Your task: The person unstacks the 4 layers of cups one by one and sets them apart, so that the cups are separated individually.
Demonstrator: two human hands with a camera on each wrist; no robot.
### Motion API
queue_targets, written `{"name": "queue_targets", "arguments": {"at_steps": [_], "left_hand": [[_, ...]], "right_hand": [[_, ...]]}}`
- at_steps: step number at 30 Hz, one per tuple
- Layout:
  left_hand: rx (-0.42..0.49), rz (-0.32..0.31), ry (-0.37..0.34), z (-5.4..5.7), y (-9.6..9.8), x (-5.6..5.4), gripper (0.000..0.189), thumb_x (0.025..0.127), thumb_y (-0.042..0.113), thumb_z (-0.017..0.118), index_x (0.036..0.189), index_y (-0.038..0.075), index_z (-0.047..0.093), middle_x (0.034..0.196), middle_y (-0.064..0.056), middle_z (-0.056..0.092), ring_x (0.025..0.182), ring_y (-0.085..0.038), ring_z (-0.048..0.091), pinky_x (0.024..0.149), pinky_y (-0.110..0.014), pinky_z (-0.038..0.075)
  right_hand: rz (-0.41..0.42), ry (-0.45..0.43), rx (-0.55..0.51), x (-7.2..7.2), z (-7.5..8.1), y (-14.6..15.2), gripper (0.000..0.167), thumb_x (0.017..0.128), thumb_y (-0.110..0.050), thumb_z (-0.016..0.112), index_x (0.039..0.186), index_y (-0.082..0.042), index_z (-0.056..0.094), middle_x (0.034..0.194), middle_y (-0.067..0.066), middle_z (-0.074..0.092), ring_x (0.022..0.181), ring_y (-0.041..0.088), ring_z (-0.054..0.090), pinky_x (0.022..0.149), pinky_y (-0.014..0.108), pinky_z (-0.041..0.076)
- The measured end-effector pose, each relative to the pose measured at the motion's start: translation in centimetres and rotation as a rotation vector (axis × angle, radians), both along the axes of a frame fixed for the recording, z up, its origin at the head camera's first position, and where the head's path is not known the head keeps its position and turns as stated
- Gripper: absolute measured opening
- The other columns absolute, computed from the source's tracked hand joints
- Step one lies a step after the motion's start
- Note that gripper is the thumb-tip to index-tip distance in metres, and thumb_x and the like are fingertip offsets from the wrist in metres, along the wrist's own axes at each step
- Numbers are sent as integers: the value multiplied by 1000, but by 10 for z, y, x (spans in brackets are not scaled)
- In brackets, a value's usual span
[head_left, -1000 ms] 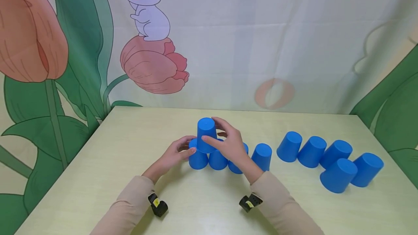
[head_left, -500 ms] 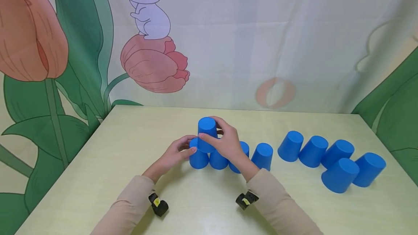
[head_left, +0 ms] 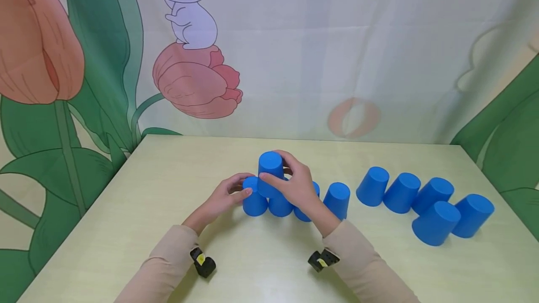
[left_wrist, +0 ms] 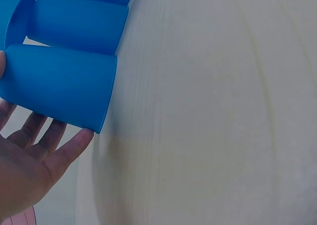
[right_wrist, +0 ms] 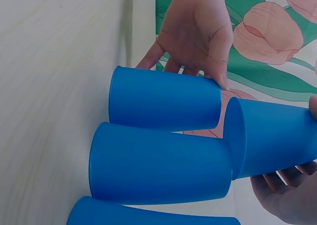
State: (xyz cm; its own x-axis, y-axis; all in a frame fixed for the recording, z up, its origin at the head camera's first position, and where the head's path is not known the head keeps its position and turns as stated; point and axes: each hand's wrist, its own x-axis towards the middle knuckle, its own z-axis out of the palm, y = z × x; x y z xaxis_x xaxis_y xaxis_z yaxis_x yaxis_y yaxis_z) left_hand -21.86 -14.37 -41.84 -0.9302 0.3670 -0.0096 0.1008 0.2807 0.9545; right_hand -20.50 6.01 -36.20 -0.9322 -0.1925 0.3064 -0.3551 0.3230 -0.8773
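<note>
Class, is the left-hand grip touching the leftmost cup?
Touching: the left wrist view shows the left-hand grip with a fingertip against the leftmost cup.

The surface (head_left: 236,261) was pale yellow, with a faint streaked grain (plainest from the left wrist). Directly on it stood blue cups, all mouth-down. In one row came the leftmost cup (head_left: 254,207), a second cup (head_left: 280,207) just beside it, a third cup (head_left: 301,214) partly hidden, and a fourth cup (head_left: 338,198). Farther right, four cups (head_left: 402,194) formed a slanting line, with a nearer cup (head_left: 436,224) in front.
</note>
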Motion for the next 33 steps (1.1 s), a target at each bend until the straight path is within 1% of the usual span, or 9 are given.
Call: {"name": "queue_targets", "arguments": {"at_steps": [9, 15, 20, 24, 28, 33], "left_hand": [[-4, 11, -8, 2, 1, 1, 46, 91, 28, 56, 131, 11, 45, 125, -15, 50, 116, -35, 45, 87, -47, 46], [-15, 11, -10, 2, 2, 1, 45, 92, 23, 54, 133, 8, 42, 127, -19, 48, 117, -38, 44, 87, -48, 46], [-1, 7, -11, 2, 2, 0, 45, 93, 19, 53, 134, 5, 41, 127, -22, 46, 117, -41, 42, 87, -51, 45], [2, 8, -8, 3, 2, 1, 45, 93, 19, 53, 133, 5, 41, 127, -22, 47, 117, -40, 43, 86, -50, 45], [3, 3, 0, 2, 2, 1, 45, 92, 22, 55, 133, 6, 42, 127, -21, 47, 117, -39, 43, 86, -49, 46], [7, -4, 1, 3, 2, 2, 45, 92, 20, 54, 133, 6, 42, 127, -21, 47, 117, -40, 43, 87, -50, 45]], "right_hand": [[-5, 6, 13, 9, 2, 9, 57, 79, -28, 71, 129, -10, 48, 121, 9, 57, 109, 25, 54, 91, 45, 43], [0, 4, 3, 16, 3, 19, 58, 80, -26, 71, 129, -9, 47, 122, 10, 56, 110, 26, 53, 92, 45, 43], [-1, 10, -16, 23, 4, 27, 57, 80, -24, 71, 129, -7, 48, 122, 12, 56, 110, 28, 53, 92, 45, 43], [3, 18, -26, 28, 4, 33, 56, 80, -22, 71, 129, -8, 48, 122, 11, 56, 111, 28, 53, 92, 46, 42], [-11, 16, -22, 33, 4, 39, 56, 80, -23, 71, 129, -9, 48, 123, 11, 55, 111, 28, 53, 92, 46, 42], [-16, 2, -14, 39, 5, 45, 56, 79, -22, 71, 129, -10, 48, 123, 11, 55, 112, 28, 52, 92, 47, 42]]}}
